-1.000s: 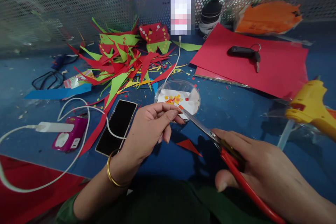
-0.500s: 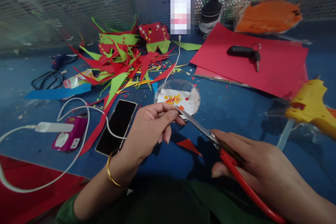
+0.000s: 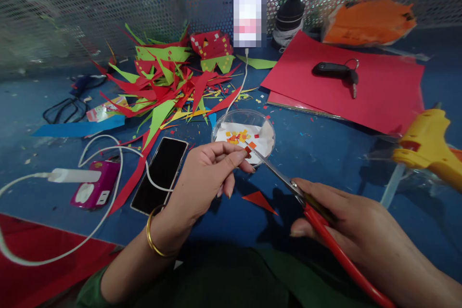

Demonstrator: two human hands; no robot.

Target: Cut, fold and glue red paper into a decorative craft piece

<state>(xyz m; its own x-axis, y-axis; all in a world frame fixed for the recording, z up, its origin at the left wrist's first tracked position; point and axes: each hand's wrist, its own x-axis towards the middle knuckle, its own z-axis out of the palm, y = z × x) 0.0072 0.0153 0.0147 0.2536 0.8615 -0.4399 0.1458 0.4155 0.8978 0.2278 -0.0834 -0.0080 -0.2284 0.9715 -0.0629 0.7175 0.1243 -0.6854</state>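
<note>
Between thumb and forefinger, my left hand (image 3: 212, 173) pinches a small dark red paper piece (image 3: 248, 151). My right hand (image 3: 364, 226) is wrapped round the red handles of metal scissors (image 3: 276, 171), whose blade tips point at that piece and look closed together. Just beyond my left fingertips sits a clear round dish (image 3: 273, 132) lined with white paper, with several yellow, orange and red paper bits (image 3: 236, 137) in it. An orange-red paper triangle (image 3: 260, 200) lies on the blue table between my hands.
A phone (image 3: 160, 173), white cable and purple box (image 3: 96, 185) lie left. Behind them is a heap of red and green paper strips (image 3: 162, 86). Red sheets (image 3: 382, 86) with keys (image 3: 332, 70), and a yellow glue gun (image 3: 426, 144), are on the right.
The scissor tips have drawn slightly away from my left fingertips, to the right. The dark red piece at those fingertips now shows more clearly, and another orange bit shows in the dish.
</note>
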